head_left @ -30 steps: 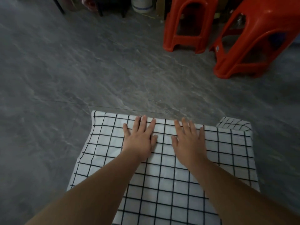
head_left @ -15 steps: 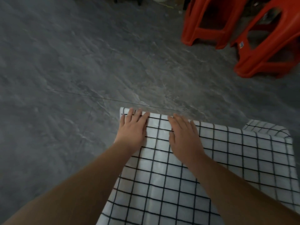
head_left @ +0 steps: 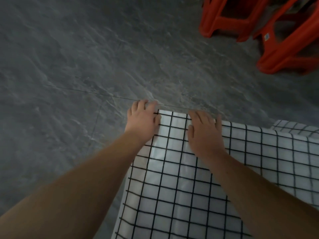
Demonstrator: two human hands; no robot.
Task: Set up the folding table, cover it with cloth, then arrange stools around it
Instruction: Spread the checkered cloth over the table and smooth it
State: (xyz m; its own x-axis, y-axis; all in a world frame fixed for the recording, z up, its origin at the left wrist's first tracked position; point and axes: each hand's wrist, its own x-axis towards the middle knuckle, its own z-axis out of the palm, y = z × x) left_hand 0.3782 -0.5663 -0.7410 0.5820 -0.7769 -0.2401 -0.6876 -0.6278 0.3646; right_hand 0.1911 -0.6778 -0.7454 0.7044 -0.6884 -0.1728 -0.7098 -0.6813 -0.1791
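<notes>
A white cloth with a black grid (head_left: 181, 183) lies spread over the table, which is hidden beneath it. My left hand (head_left: 143, 120) rests at the cloth's far left corner, its fingers curled over the edge. My right hand (head_left: 204, 133) lies flat on the cloth just to the right, fingers reaching the far edge. Neither hand lifts the cloth. Two red plastic stools stand on the floor at the upper right, one (head_left: 224, 16) behind the other (head_left: 290, 44).
Grey stone-patterned floor (head_left: 86, 66) fills the left and middle of the view. The cloth's far right corner (head_left: 296, 128) shows a folded flap hanging over the table edge.
Both hands have slid left along the far edge of the cloth; my left hand now sits at the corner with fingers over the edge. The view has shifted left.
</notes>
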